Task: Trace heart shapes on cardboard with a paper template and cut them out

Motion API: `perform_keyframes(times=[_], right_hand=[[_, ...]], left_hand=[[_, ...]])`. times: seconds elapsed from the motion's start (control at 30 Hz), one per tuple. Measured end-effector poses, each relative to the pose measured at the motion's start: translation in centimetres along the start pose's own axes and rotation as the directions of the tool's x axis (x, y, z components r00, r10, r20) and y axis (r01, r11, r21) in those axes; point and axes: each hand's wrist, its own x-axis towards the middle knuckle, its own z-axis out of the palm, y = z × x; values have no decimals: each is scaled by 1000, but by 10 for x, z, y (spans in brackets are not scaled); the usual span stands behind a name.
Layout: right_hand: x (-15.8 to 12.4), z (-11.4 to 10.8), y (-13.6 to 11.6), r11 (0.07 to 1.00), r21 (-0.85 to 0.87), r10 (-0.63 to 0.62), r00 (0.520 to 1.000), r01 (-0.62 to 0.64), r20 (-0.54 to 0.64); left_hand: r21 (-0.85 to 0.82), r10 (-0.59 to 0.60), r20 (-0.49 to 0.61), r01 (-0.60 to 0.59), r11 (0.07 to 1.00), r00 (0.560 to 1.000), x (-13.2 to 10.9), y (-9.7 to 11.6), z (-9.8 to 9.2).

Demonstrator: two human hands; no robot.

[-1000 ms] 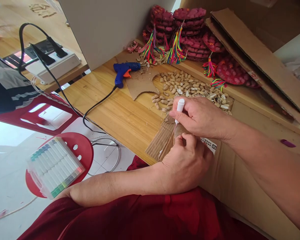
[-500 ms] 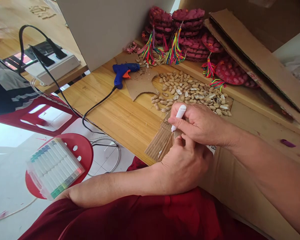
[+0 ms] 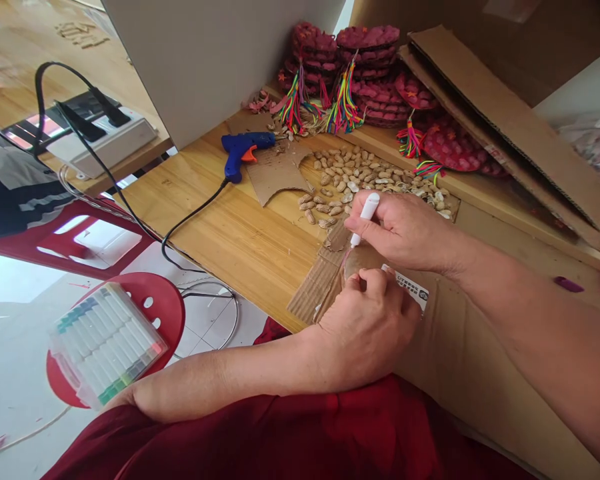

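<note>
My right hand (image 3: pixel 405 230) grips a white marker pen (image 3: pixel 366 217), its tip down at the edge of a rounded brown cardboard piece (image 3: pixel 363 259). Along that edge runs a faint pinkish line. With its fingers curled together, my left hand (image 3: pixel 367 323) holds the rounded piece down; part of the piece is hidden under the fingers. Beneath it lies a ribbed strip of corrugated cardboard (image 3: pixel 313 290). A white printed card (image 3: pixel 414 288) shows between my two hands.
Loose peanuts (image 3: pixel 350 170) are spread beyond my hands. A blue glue gun (image 3: pixel 243 150) rests by a cut cardboard scrap (image 3: pixel 280 177). Behind stand stacked pink tasselled pieces (image 3: pixel 375 67) and leaning cardboard sheets (image 3: pixel 510 120). A marker case (image 3: pixel 110 340) sits on a red stool (image 3: pixel 173 313).
My right hand with the marker pen has moved slightly up and away from my left hand. More of the rounded piece and the white card now shows.
</note>
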Motion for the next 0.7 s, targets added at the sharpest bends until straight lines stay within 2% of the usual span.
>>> perform_keyframes(times=[0.33, 0.43, 0.7], right_hand=[[-2, 2, -1, 1000, 15, -7, 1000, 7, 15], [-2, 0, 2, 1000, -13, 23, 1000, -23, -6], [0, 2, 2, 1000, 17, 24, 999, -25, 33]], left_hand=[[-27, -28, -37, 27, 999, 999, 2, 0, 4], [-17, -24, -28, 23, 1000, 999, 3, -1, 2], [-1, -24, 2, 24, 1000, 1000, 4, -2, -1]])
